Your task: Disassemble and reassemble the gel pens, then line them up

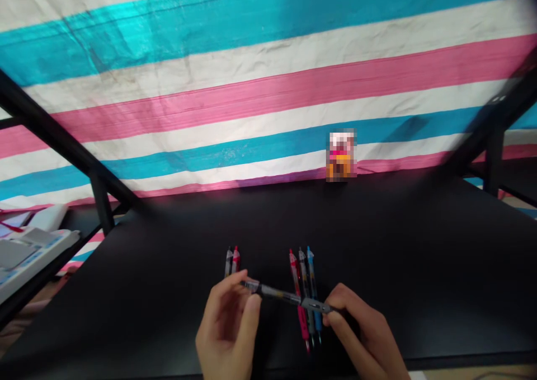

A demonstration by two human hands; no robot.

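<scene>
My left hand [226,327] and my right hand [356,327] both grip a clear-barrelled retractable pen [277,294], held level across the black tabletop [398,245]. My left fingers pinch one end, and my right fingers pinch the grey clip end. That pen passes above three upright-lying pens: a red pen [298,296], a black pen [306,285] and a blue pen [312,279]. My right hand partly hides them. Beyond my left hand lie a dark pen [229,261] and a red pen [235,259], their lower parts hidden.
A pink, white and blue striped tarp [268,106] hangs behind the table. A small blurred package [341,155] stands at the far edge. Black metal frame bars [54,134] slant along both sides. A white and blue printed object [29,257] sits left of the table.
</scene>
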